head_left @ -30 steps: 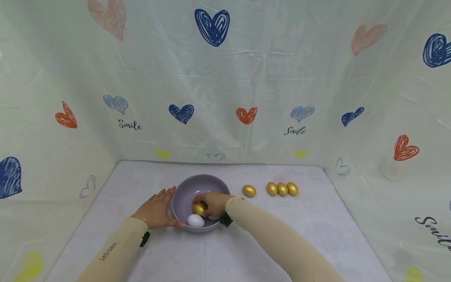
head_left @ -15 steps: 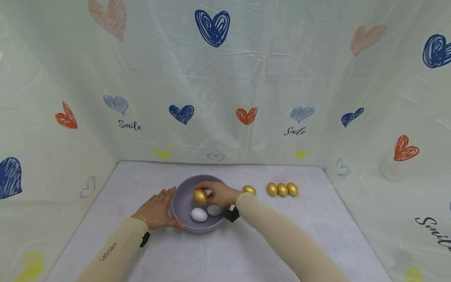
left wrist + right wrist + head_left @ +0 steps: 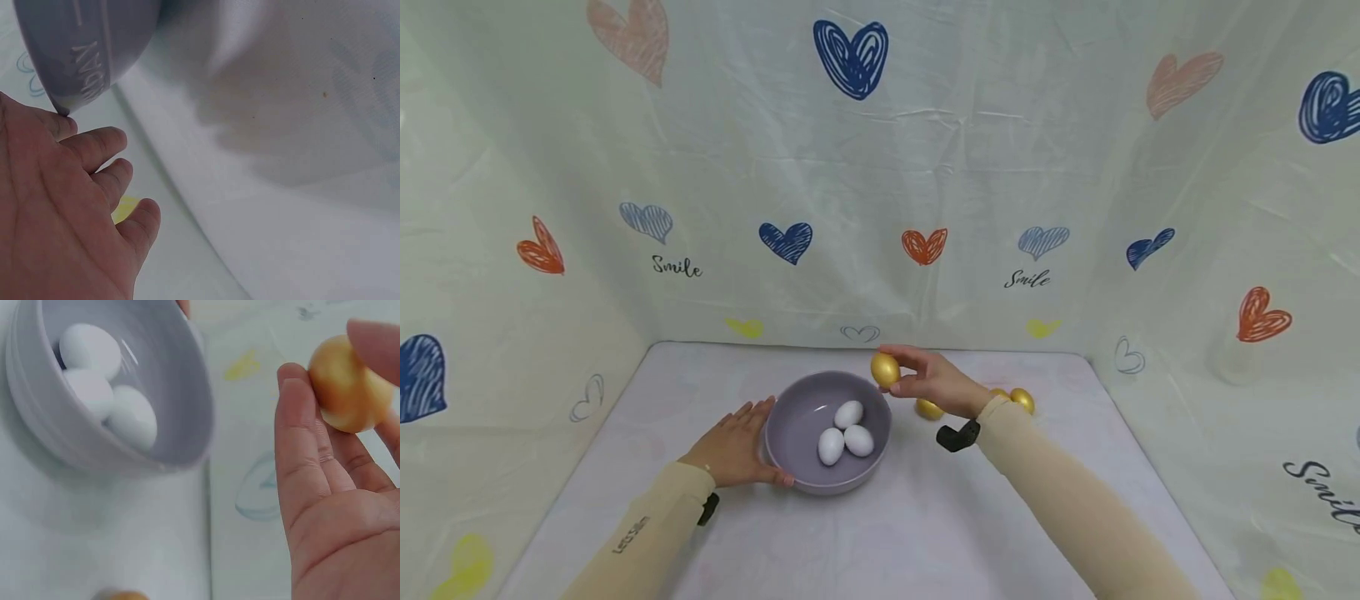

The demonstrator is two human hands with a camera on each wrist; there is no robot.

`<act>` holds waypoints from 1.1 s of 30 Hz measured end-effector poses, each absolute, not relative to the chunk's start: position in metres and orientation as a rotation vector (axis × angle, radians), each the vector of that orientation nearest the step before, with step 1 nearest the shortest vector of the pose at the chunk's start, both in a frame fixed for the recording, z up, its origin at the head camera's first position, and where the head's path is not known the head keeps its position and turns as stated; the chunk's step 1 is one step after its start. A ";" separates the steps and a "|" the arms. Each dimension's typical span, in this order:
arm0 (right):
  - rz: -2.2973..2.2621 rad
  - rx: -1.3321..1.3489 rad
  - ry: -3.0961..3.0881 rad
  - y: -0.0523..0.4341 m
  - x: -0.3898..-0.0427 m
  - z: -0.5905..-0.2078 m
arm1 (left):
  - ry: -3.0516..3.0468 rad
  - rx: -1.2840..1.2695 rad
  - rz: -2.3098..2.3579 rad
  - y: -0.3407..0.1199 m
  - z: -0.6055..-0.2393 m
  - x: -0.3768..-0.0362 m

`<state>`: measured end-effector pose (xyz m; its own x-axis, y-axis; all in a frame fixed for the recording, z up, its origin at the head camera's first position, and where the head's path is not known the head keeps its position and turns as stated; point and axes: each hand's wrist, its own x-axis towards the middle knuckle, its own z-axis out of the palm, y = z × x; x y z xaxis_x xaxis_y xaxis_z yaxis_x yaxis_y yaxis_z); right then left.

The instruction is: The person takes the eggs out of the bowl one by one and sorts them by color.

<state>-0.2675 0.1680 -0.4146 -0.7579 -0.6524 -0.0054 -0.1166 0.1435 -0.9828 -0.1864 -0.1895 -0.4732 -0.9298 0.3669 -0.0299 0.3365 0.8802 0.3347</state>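
A golden egg [image 3: 885, 370] is pinched between the thumb and fingers of my right hand [image 3: 942, 383], raised beside the right rim of a purple bowl [image 3: 790, 421]. Inside the bowl lie three white eggs [image 3: 848, 414], grouped close together. My left hand [image 3: 733, 450] rests against the bowl's left side, fingers extended and thumb at the near rim. The right wrist view shows the held golden egg [image 3: 350, 384] up close, with the bowl [image 3: 181, 394] tipped in that view. In the left wrist view, fingertips [image 3: 65, 125] touch the bowl's outer wall [image 3: 119, 37].
On the white-covered table [image 3: 850, 550], one golden egg [image 3: 929, 409] lies right of the bowl, partly behind the right hand. Farther right, more golden eggs [image 3: 1022, 401] sit partly hidden by the right wrist. A heart-printed sheet [image 3: 850, 167] hangs behind and at both sides.
My right hand has lifted the golden egg out of the bowl and carried it right, past the rim. The white eggs have shifted together. My left hand has stayed put.
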 end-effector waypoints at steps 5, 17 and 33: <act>-1.733 -0.608 1.988 0.200 -0.269 -0.413 | 2.948 0.558 0.517 -0.189 -0.471 -0.185; -1.697 -0.366 2.229 0.294 -0.266 -0.434 | 2.960 0.563 0.541 -0.190 -0.476 -0.187; -1.644 -0.050 2.471 0.384 -0.264 -0.459 | 2.954 0.562 0.546 -0.193 -0.480 -0.190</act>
<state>-0.2640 0.3842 -0.4592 -0.9845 -0.1230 -0.1246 0.0674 0.3904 -0.9182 -0.1896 -0.1931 -0.4797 -0.9288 0.3701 -0.0168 0.3397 0.8688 0.3602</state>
